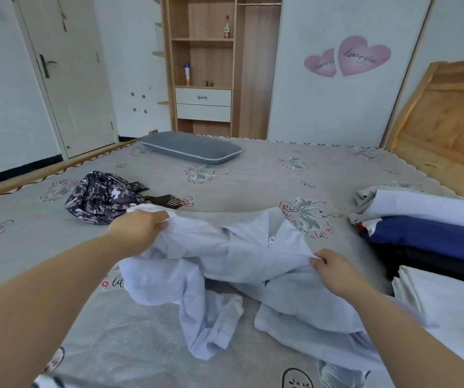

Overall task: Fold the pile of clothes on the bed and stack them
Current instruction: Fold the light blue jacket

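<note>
Pink heart decals (363,55) read "Love You".

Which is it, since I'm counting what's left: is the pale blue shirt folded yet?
Not folded. The pale blue shirt lies rumpled, gripped by the left hand and right hand.

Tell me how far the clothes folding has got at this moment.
Partly done. A stack of folded clothes already sits at the right edge of the bed. In hand: the left hand and right hand both grip a crumpled pale blue shirt, spread but not yet folded. Left: that shirt and the dark patterned garment lying unfolded behind the left hand.
</note>
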